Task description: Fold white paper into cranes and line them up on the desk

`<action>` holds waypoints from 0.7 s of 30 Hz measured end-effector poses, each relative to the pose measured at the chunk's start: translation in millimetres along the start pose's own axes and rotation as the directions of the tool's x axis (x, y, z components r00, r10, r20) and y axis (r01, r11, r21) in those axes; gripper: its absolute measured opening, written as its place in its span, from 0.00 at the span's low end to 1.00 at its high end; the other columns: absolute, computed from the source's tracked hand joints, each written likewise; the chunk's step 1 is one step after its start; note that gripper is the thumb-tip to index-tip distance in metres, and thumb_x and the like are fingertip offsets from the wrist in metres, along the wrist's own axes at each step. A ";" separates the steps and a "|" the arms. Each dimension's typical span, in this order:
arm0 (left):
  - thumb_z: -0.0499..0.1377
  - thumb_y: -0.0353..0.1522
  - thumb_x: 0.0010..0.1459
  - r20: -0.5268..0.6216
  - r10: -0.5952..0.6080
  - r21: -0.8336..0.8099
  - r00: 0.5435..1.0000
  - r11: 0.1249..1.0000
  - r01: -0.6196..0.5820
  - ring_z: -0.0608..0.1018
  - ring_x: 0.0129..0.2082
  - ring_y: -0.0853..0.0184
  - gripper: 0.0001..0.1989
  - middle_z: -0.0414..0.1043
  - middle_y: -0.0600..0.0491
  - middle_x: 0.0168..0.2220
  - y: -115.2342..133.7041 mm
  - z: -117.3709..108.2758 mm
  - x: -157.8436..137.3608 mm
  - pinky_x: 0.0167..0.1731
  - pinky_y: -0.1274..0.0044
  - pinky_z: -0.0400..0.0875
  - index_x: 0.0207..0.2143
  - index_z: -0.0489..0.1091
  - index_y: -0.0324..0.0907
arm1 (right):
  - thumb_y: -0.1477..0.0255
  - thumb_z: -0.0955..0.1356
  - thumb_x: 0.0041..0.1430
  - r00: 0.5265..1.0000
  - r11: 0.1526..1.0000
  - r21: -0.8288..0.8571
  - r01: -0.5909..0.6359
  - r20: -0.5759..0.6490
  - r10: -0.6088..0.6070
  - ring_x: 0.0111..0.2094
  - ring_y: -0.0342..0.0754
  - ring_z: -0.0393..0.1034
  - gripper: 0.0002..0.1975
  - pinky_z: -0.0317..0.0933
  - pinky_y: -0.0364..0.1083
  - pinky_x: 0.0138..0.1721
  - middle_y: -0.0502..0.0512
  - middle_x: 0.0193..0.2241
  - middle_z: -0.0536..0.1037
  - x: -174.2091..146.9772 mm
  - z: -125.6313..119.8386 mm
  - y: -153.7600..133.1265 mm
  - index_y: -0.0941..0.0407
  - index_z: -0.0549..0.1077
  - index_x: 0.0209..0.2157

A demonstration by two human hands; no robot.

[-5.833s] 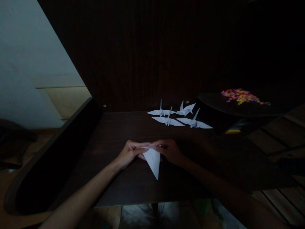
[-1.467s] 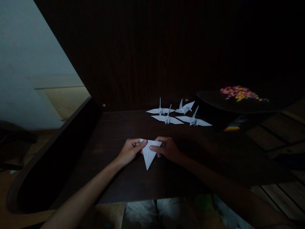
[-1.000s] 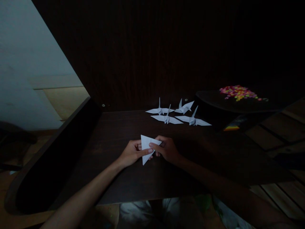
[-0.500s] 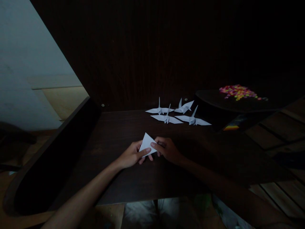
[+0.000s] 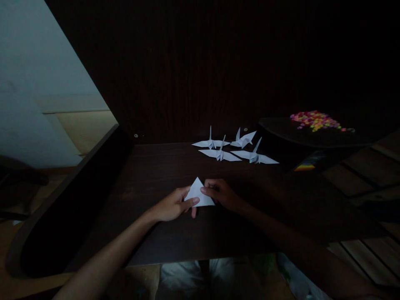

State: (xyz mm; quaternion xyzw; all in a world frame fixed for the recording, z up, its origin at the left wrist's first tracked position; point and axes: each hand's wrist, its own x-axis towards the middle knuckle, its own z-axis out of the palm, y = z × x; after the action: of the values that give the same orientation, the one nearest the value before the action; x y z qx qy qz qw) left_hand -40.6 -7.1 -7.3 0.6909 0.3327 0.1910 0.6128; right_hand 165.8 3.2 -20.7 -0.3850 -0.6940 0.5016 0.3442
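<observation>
A sheet of white paper folded into a triangle (image 5: pixel 198 192) is held above the dark desk, its point facing away from me. My left hand (image 5: pixel 175 203) pinches its left side, thumb on top and fingers underneath. On the right edge, my right hand (image 5: pixel 223 193) grips the paper between thumb and curled fingers. Beyond my hands stand several white paper cranes with spread wings, among them a front-left crane (image 5: pixel 220 155) and a front-right crane (image 5: pixel 255 157). The paper's underside is hidden.
A dark wooden desk (image 5: pixel 156 166) has a raised side panel (image 5: pixel 71 191) at left and a tall back board (image 5: pixel 187 75). On a rounded dark shelf (image 5: pixel 275 127) at right lies a pile of small colourful pieces (image 5: pixel 318 121). Wooden slats (image 5: pixel 365 171) show at far right.
The folded triangle has turned slightly between my hands, so its lower edge now lies nearly level. Fewer of my left fingers show below it. The cranes have not moved on the desk.
</observation>
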 end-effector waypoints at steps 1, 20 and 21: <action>0.54 0.43 0.63 0.010 0.001 0.014 1.000 1.000 -0.002 0.61 0.19 0.74 0.16 0.71 0.55 0.24 -0.1 0.0 -0.4 0.20 0.82 0.54 0.37 0.65 0.38 | 0.53 0.65 0.57 1.000 1.000 -0.016 0.008 0.025 -0.008 0.19 0.40 0.56 0.23 0.48 0.40 0.21 0.44 0.16 0.61 -0.4 0.2 0.0 0.56 0.62 0.19; 0.53 0.41 0.64 0.223 -0.031 -0.054 0.974 0.998 0.044 0.61 0.19 0.74 0.13 0.71 0.55 0.23 -3.5 3.5 -0.9 0.20 0.81 0.53 0.36 0.66 0.38 | 0.58 0.61 0.61 0.998 0.999 -0.028 0.029 0.059 -0.028 0.17 0.39 0.55 0.24 0.48 0.40 0.19 0.45 0.13 0.60 -4.7 5.1 0.1 0.56 0.61 0.16; 0.53 0.40 0.64 0.218 -0.032 -0.059 0.975 0.997 0.046 0.61 0.19 0.74 0.13 0.71 0.55 0.23 -3.1 3.7 -0.7 0.20 0.82 0.53 0.37 0.66 0.38 | 0.58 0.61 0.61 0.998 0.999 -0.028 0.031 0.060 -0.029 0.16 0.39 0.55 0.24 0.48 0.41 0.19 0.45 0.13 0.61 -4.5 4.9 -1.0 0.56 0.61 0.16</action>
State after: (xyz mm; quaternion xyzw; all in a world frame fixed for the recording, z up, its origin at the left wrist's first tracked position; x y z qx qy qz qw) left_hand -39.3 -10.2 -10.9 0.6809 0.2710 0.1128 0.6709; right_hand 163.5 -3.1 -21.4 -0.3644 -0.7170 0.4975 0.3252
